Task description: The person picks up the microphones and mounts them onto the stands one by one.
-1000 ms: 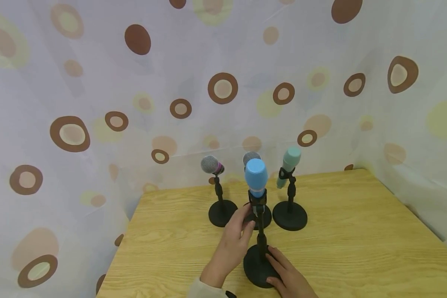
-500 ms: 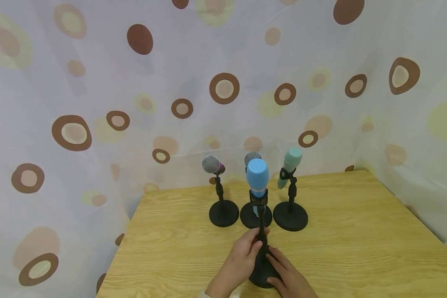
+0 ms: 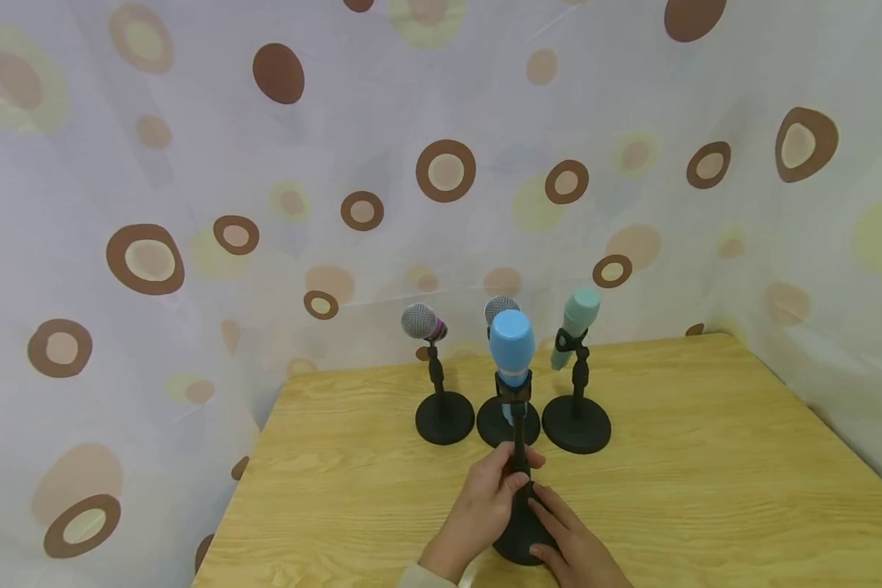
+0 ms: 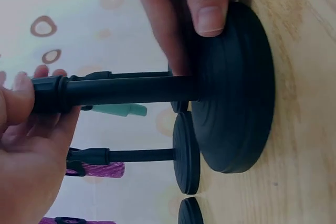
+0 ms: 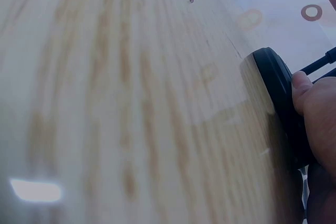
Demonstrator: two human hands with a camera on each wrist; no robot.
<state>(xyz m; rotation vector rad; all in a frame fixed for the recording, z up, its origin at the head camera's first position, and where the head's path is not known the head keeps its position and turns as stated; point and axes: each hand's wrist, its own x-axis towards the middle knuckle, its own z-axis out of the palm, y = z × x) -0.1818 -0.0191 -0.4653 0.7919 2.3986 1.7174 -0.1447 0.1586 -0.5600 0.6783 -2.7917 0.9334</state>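
A blue microphone sits in the clip of a black microphone stand, nearest of the stands. My left hand grips the stand's pole from the left; in the left wrist view, thumb and fingers wrap the ribbed collar. Low on the right, my right hand holds the round base, its fingers reaching toward the foot of the pole. In the right wrist view that hand lies against the base's upper face, and the base stands on the table.
Behind stand three more stands: one with a purple-bodied microphone, one whose silver-headed microphone is partly hidden by the blue one, and one with a mint-green microphone. A spotted curtain backs the wooden table.
My left hand has come down from beside the clip to the middle of the pole and closed around it. The right hand stays at the base.
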